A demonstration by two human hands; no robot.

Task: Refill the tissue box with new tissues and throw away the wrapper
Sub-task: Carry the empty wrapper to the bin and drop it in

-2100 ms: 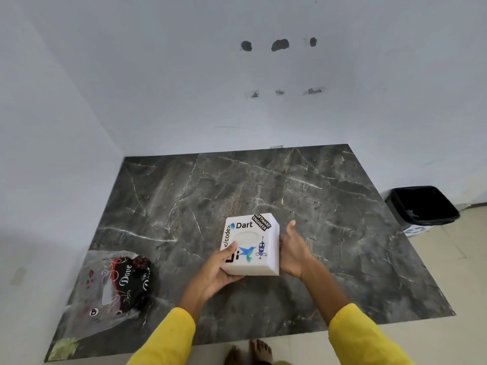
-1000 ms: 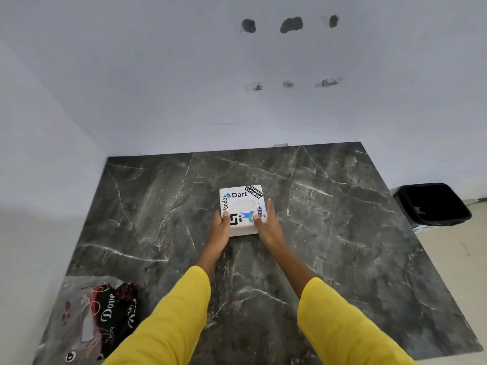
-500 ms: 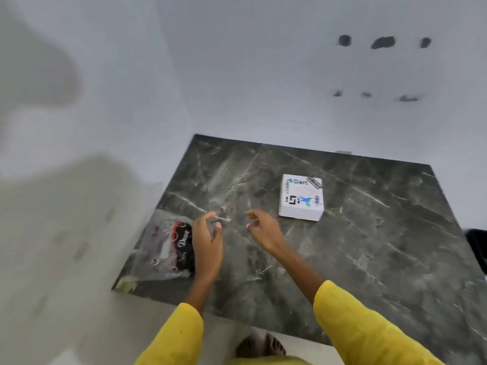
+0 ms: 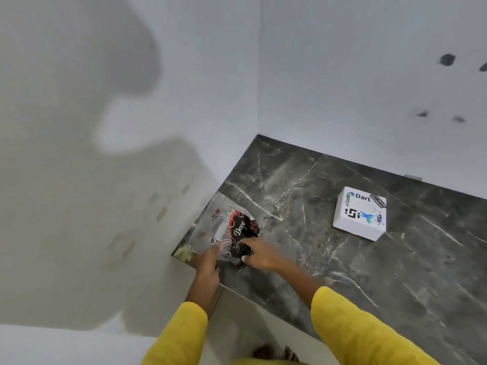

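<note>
The white tissue box (image 4: 359, 213), covered in stickers, lies flat on the dark marble counter (image 4: 329, 259), far right of both hands. A clear plastic wrapper (image 4: 232, 229) with a black and red "Dove" print lies at the counter's front left corner. My left hand (image 4: 208, 262) pinches the wrapper's near edge. My right hand (image 4: 259, 254) presses its fingers onto the wrapper's dark right part. Whether tissues are inside the wrapper cannot be told.
White walls meet at the corner behind the counter, and the left wall runs close beside the wrapper. The counter's front edge passes under my left wrist. My bare feet (image 4: 274, 353) show on the floor below.
Both hands left the tissue box on the counter and moved left onto the wrapper. The view swung left, so the black bin is out of sight.
</note>
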